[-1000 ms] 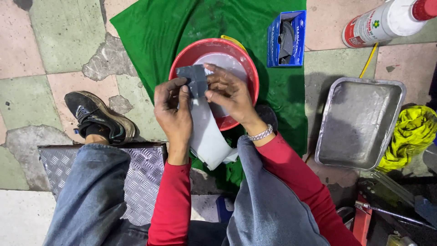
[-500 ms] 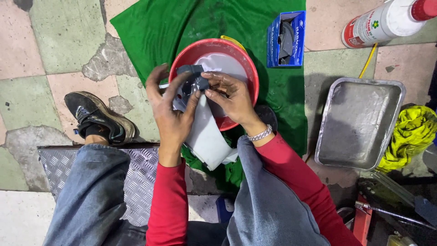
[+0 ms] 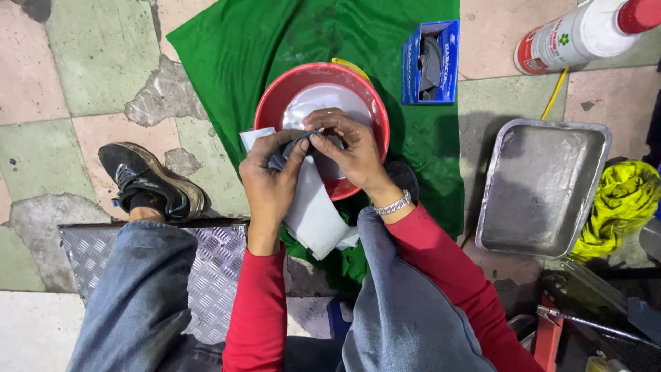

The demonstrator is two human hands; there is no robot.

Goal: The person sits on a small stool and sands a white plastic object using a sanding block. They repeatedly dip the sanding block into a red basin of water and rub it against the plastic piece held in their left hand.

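My left hand (image 3: 270, 180) and my right hand (image 3: 350, 148) meet over a red bowl (image 3: 275, 96) that stands on a green cloth (image 3: 275, 41). Both hands pinch a small dark grey piece (image 3: 295, 147) between thumbs and fingers. Under the hands lies a white sheet (image 3: 315, 217) that hangs over the bowl's near rim. A metal bracelet sits on my right wrist. The inside of the bowl looks pale; most of it is hidden by my hands.
A blue open box (image 3: 432, 60) with dark pieces stands beyond the bowl. A metal tray (image 3: 544, 186) lies to the right, a yellow rag (image 3: 620, 207) beside it, a white spray can (image 3: 578, 34) at top right. My shoe (image 3: 148, 180) rests near a chequer plate (image 3: 206, 269).
The dark piece was held flat and upright over the bowl; now my hands have closed in together and pinch it lower, with my left fingers wrapped around it.
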